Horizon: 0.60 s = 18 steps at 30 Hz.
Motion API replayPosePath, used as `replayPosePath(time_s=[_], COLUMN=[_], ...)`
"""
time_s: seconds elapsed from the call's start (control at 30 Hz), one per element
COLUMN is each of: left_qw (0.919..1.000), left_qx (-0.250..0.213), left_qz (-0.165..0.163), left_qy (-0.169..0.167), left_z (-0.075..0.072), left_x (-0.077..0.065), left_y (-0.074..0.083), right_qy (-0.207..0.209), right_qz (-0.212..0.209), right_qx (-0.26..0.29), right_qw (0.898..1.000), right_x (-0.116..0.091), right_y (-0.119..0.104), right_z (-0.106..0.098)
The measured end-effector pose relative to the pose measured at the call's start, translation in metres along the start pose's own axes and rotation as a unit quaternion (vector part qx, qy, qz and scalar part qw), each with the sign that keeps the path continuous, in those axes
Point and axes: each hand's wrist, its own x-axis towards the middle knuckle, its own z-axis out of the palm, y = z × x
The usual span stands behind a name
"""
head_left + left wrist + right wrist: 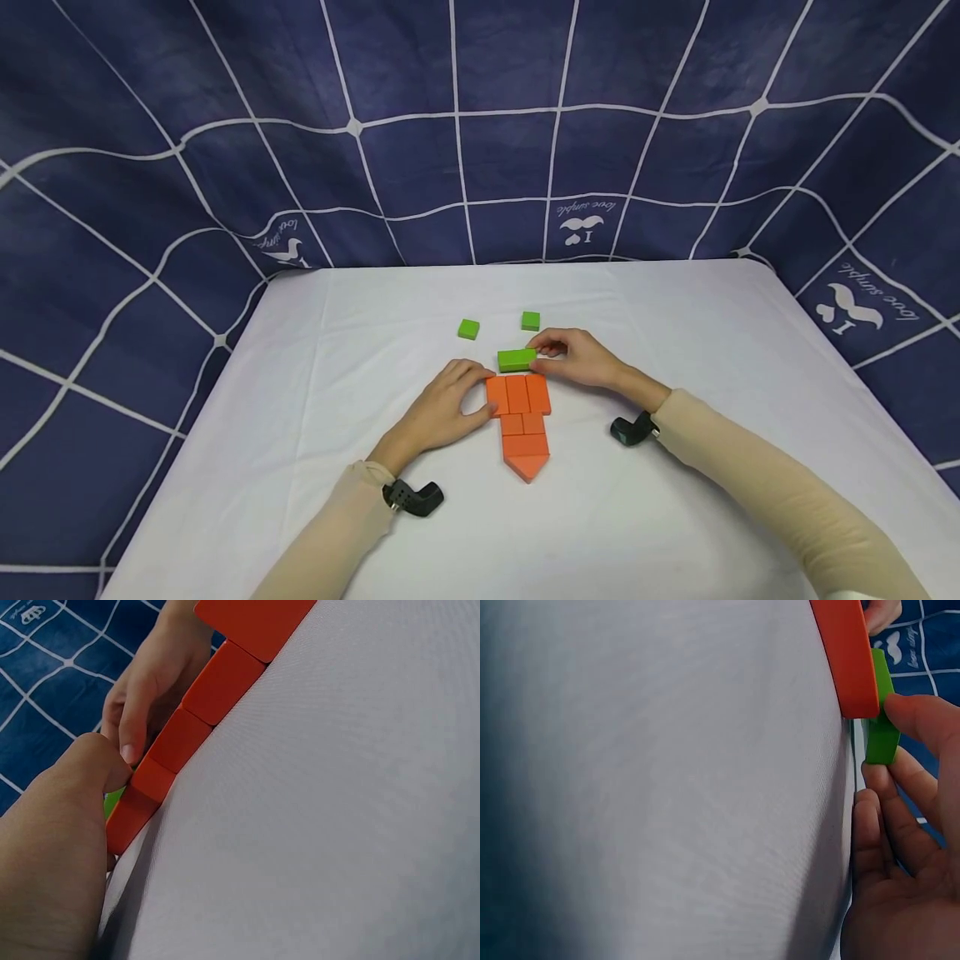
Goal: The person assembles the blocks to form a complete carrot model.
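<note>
My right hand (581,357) pinches the right end of a long green block (516,361), just beyond the far row of orange blocks. In the right wrist view, that green block (883,735) sits between the thumb and fingers. My left hand (450,402) holds the left orange block (497,395) of the far row, index finger at its far corner and thumb near its near corner. The orange blocks form a flat figure: a row of three, then narrower blocks (523,446), ending in a triangular block (528,467) pointing toward me. The left fingertips are partly hidden in the left wrist view.
Two small green blocks lie beyond the hands, one at left (468,329) and one at right (531,321). A white cloth (360,333) covers the table. A dark blue curtain with white lines (510,158) hangs behind it.
</note>
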Motion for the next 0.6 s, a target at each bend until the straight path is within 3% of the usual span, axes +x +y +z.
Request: replayPosePath(time_s=[0.6], left_qw=[0.9999], left_qx=[-0.005], left_qz=[0.010], left_qy=[0.003], left_z=[0.0004], left_x=[0.0010], left_y=[-0.0008], right_qy=[-0.037], right_qz=[-0.015], right_qx=[-0.022], right_qw=[0.999], right_x=[-0.0003], right_y=[-0.0006], right_z=[-0.0013])
